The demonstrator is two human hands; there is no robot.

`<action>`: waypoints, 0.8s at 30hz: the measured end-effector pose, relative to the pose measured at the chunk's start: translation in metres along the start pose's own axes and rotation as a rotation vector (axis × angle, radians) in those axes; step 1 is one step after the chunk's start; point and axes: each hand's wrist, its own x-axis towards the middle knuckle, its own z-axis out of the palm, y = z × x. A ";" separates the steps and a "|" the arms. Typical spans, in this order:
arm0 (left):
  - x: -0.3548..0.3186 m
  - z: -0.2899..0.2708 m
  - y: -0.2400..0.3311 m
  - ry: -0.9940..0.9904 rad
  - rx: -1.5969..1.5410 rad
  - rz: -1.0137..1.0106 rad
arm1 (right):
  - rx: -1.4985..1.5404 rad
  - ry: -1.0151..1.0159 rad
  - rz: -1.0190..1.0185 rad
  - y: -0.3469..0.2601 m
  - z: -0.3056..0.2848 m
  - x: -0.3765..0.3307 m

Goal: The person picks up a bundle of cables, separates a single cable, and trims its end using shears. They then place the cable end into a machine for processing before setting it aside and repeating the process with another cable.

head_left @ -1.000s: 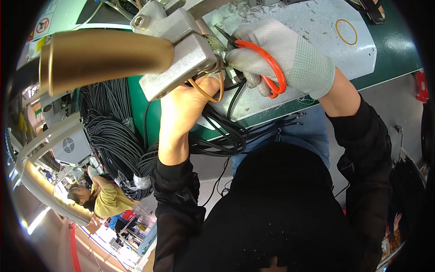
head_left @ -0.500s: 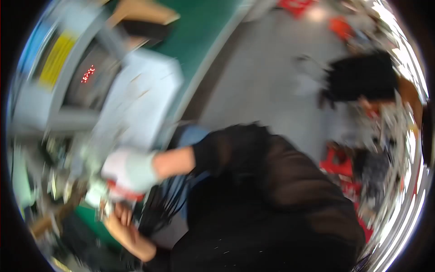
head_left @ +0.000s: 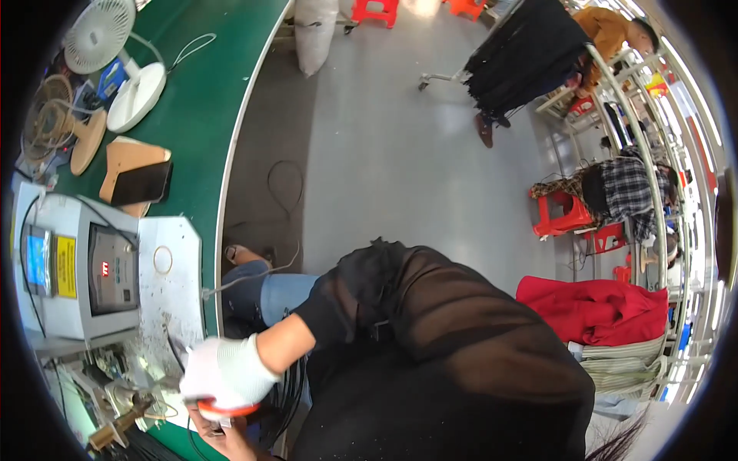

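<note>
My right hand (head_left: 224,374), in a white knit glove, is closed around a red-handled tool (head_left: 225,408). A dark, narrow tip (head_left: 178,349) sticks out past the glove beside the metal plate; whether the tool is scissors or pliers I cannot tell. Just below, my bare left hand (head_left: 223,439) has its fingers curled, partly covered by the glove and the red handle. Some small greyish piece shows at its fingertips, too hidden to name. Both hands are at the front of a grey bench machine (head_left: 61,261) with a lit red display.
A pale metal plate (head_left: 173,269) carries a ring-shaped band and dark specks. On the green table (head_left: 207,100) are a phone (head_left: 142,183) on a wooden stand and a white fan (head_left: 138,96). Brass-coloured machine parts (head_left: 123,422) stand left of my hands. People sit or stand at the right.
The view has swung and sharpened, bringing the fans and a red garment into sight. My hands sit lower in the picture, still close together; the gloved hand keeps the red-handled tool.
</note>
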 end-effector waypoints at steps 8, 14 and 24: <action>-0.014 0.028 0.037 -0.033 0.130 0.225 | 0.217 -0.128 0.192 -0.010 -0.033 -0.002; -0.033 0.017 0.037 0.054 0.140 0.191 | 0.863 -0.550 0.782 -0.021 -0.027 0.025; -0.027 0.003 0.031 0.302 0.076 0.295 | -0.114 -0.146 -0.163 -0.014 0.010 0.025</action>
